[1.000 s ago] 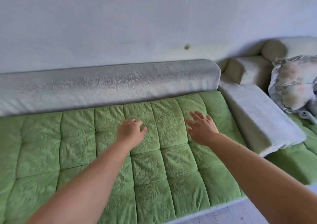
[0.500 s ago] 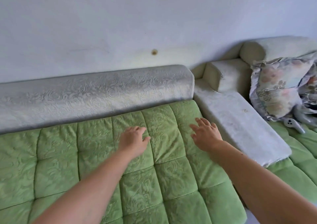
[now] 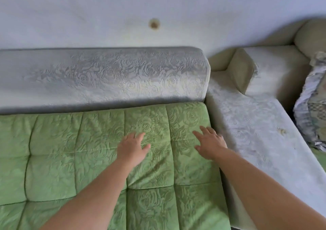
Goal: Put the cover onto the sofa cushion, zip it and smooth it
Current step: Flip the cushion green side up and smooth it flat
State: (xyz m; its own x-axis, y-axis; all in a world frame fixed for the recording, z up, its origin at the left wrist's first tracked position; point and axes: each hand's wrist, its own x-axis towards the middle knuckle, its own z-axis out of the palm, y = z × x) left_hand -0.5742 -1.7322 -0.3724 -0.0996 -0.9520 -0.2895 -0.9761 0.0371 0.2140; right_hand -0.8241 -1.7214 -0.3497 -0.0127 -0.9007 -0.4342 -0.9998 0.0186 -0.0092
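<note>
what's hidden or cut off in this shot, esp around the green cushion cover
Head view:
- Zip: none shows; the green cushion cover has its far edge against the grey backrest, its right edge against the pale armrest, and the rest runs past the left and bottom frame edges.
- Creases under the left hand, the right hand and both forearms: covered.
- Patterned pillow: cut off by the right edge.

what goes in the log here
step: smoothing | left hand: flat on green cover | right hand: flat by its right edge
</note>
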